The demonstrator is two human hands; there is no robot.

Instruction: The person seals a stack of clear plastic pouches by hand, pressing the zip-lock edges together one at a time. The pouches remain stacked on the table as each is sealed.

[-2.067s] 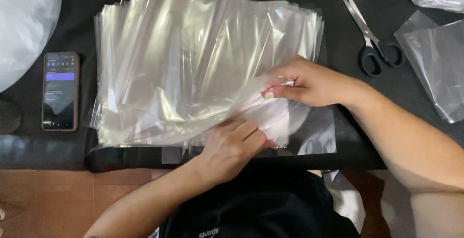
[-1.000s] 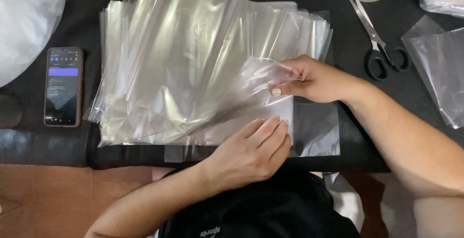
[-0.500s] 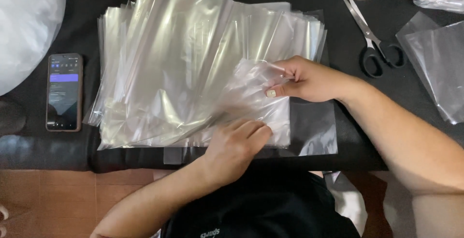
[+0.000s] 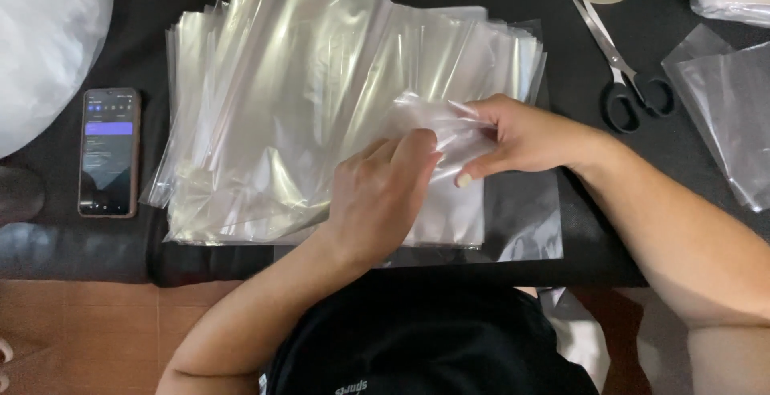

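Clear plastic film is what both hands are occupied with in the head view, the only view given. A small clear bag [image 4: 445, 134] is held crumpled at its upper edge between the two hands, its lower part lying flat beneath them. The right hand [image 4: 521, 138] is closed in a pinch on the bag's top corner, thumb underneath and fingers curled over the film. The left hand [image 4: 381, 194] is partly closed, its fingertips [image 4: 417, 145] pressed against the same gathered edge just beside the right thumb.

Under both hands and spreading away to the left of them lies a fanned stack of large clear bags [image 4: 305, 114] on a dark table [image 4: 136, 34]. Well to the left of the left hand a phone [image 4: 108, 153] lies face up. Beyond the right hand, black-handled scissors [image 4: 622, 70] rest on the table, and loose plastic sheets [image 4: 722, 114] lie further right.

The bag is judged to be very light, limp and slippery, with layers that are likely to cling together. It would hold no shape of its own, and a broad flat grip would probably slide. The open edge or a corner is judged the best place to be pinched, with the two layers rubbed apart between thumb and finger.
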